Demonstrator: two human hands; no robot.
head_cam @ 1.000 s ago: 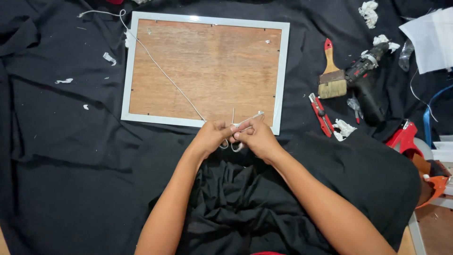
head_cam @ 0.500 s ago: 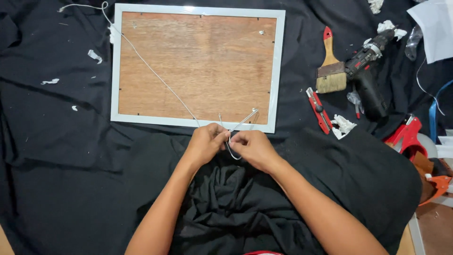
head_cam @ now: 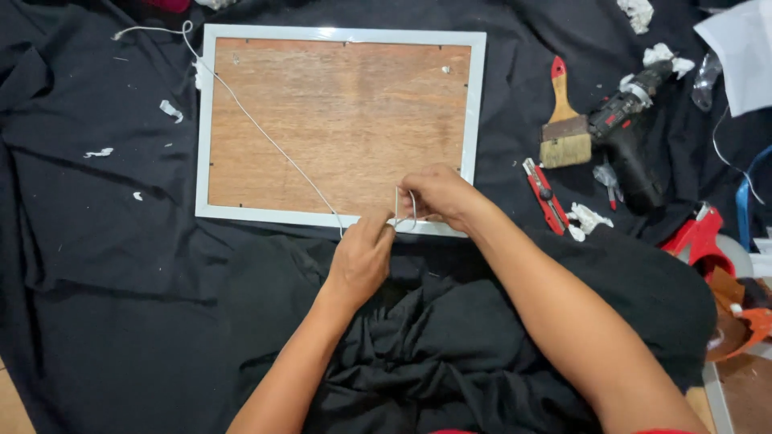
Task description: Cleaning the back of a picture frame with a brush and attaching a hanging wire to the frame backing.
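- Head view: we are pinching the white cord (head_cam: 265, 137) with our left hand (head_cam: 359, 261) and right hand (head_cam: 438, 195), both clenched on it at the near edge of the picture frame (head_cam: 478, 120), which is lying face-down on the black cloth (head_cam: 96, 265).
- We are risking the cord slipping, since the grip is only fingertip-deep.

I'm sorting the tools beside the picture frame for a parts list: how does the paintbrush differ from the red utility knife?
The paintbrush has a red handle tip, a bare wooden body and a broad bristle head; the utility knife is slim, red and black, with no bristles. The paintbrush lies nearly straight, handle pointing away from the person, while the utility knife lies slanted, nearer the right hand. Both rest untouched on the black cloth, right of the frame.
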